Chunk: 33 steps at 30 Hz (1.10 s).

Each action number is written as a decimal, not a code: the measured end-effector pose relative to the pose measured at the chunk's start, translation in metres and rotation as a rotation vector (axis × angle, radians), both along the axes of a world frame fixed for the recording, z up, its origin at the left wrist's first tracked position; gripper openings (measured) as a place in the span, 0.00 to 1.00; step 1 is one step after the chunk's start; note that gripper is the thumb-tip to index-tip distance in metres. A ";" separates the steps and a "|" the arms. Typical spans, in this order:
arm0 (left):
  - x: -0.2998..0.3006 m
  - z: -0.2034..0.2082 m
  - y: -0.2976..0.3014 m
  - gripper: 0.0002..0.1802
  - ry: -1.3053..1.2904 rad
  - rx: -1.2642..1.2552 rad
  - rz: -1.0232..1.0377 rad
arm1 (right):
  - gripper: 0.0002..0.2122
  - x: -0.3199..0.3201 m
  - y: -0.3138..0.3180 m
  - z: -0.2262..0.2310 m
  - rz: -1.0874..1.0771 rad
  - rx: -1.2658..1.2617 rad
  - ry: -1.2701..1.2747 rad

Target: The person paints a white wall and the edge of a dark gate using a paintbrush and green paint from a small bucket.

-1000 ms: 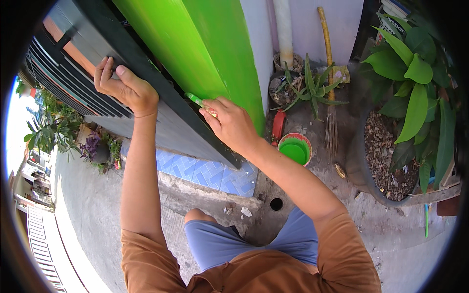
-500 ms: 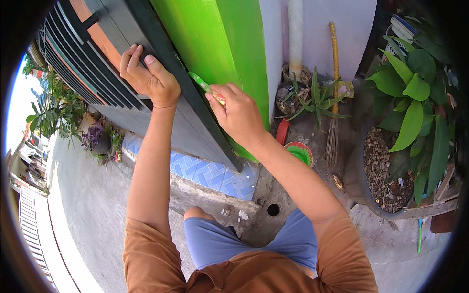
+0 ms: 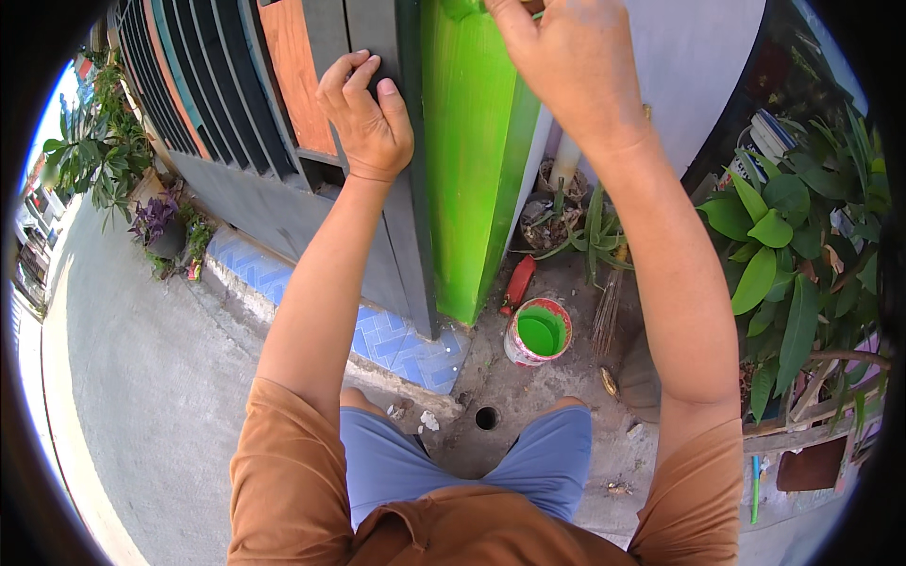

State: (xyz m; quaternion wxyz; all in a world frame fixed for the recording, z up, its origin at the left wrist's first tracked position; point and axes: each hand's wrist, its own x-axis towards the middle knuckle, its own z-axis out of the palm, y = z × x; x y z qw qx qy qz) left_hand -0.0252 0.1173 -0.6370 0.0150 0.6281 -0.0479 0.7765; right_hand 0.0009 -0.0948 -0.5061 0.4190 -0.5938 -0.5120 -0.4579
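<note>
My right hand (image 3: 580, 71) is raised at the top edge, closed around a paintbrush (image 3: 462, 8). The brush's green-coated end touches the bright green pillar (image 3: 467, 179), while its handle is mostly hidden by my fingers. My left hand (image 3: 368, 118) holds nothing and rests against the dark grey gate frame (image 3: 401, 212), its fingers loosely bent and the thumb apart. Below the pillar, a paint can (image 3: 525, 355) with green paint inside stands upright on the ground.
A red object (image 3: 518, 285) lies beside the can. Right of it are an aloe plant (image 3: 595, 231), a stick broom (image 3: 609, 311) and a large leafy plant (image 3: 769, 245). A round drain hole (image 3: 486, 418) and blue tiled step (image 3: 406, 344) are near my knees.
My right hand and the paintbrush have moved up along the green pillar. My left hand stays on the gate frame. The view has shifted, bringing the whole paint can into sight.
</note>
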 end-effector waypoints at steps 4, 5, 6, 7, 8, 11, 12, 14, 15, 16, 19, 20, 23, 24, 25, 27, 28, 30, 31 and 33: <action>0.000 0.001 -0.004 0.16 0.024 -0.031 -0.039 | 0.08 -0.031 -0.024 0.075 -0.045 0.003 -0.234; 0.000 0.000 -0.005 0.16 0.020 -0.041 -0.034 | 0.07 -0.033 -0.024 0.077 -0.053 0.072 -0.456; -0.001 0.001 -0.005 0.16 0.028 -0.039 -0.031 | 0.07 -0.036 -0.024 0.075 -0.050 0.102 -0.566; -0.001 0.002 -0.004 0.15 0.035 -0.038 -0.027 | 0.07 -0.040 -0.024 0.074 -0.048 0.138 -0.681; 0.002 0.001 -0.007 0.15 0.029 -0.044 -0.027 | 0.07 -0.047 -0.029 0.061 -0.245 -0.017 -0.629; -0.005 -0.001 -0.002 0.15 0.033 -0.049 -0.013 | 0.09 -0.033 -0.023 0.009 -0.448 -0.229 -0.603; -0.007 -0.001 -0.004 0.15 0.051 -0.060 -0.022 | 0.13 -0.024 -0.020 -0.013 -0.475 -0.300 -0.647; -0.023 -0.001 -0.003 0.15 0.112 -0.055 -0.079 | 0.12 -0.040 -0.018 -0.063 -0.474 -0.470 -0.572; -0.028 -0.004 -0.008 0.16 0.168 -0.048 -0.153 | 0.14 -0.038 -0.022 -0.092 -0.498 -0.543 -0.591; -0.038 -0.012 -0.009 0.16 0.177 -0.053 -0.157 | 0.17 -0.041 -0.023 -0.126 -0.510 -0.621 -0.537; -0.085 -0.043 -0.004 0.15 0.216 -0.123 -0.196 | 0.21 -0.055 -0.026 -0.211 -0.425 -0.856 -0.374; -0.101 -0.061 -0.001 0.15 0.240 -0.150 -0.195 | 0.22 -0.057 -0.026 -0.241 -0.394 -0.891 -0.315; -0.148 -0.127 -0.004 0.14 0.451 -0.282 -0.246 | 0.18 -0.055 -0.028 -0.322 -0.295 -0.926 -0.118; -0.165 -0.152 -0.006 0.13 0.536 -0.327 -0.247 | 0.18 -0.055 -0.026 -0.345 -0.296 -0.930 -0.097; -0.186 -0.180 -0.005 0.12 0.629 -0.372 -0.239 | 0.17 -0.057 -0.022 -0.365 -0.237 -0.905 0.042; -0.225 -0.237 -0.005 0.09 0.823 -0.477 -0.244 | 0.16 -0.056 -0.019 -0.394 -0.188 -0.870 0.192; -0.247 -0.264 -0.006 0.08 0.930 -0.540 -0.244 | 0.15 -0.057 -0.016 -0.406 -0.148 -0.773 0.353; -0.289 -0.319 -0.009 0.07 1.079 -0.718 -0.229 | 0.14 -0.059 -0.015 -0.429 -0.112 -0.667 0.527; -0.305 -0.332 -0.017 0.08 1.149 -0.804 -0.211 | 0.13 -0.057 -0.016 -0.438 -0.091 -0.631 0.654; -0.328 -0.350 -0.029 0.08 1.223 -0.883 -0.185 | 0.13 -0.054 -0.011 -0.454 -0.066 -0.584 0.785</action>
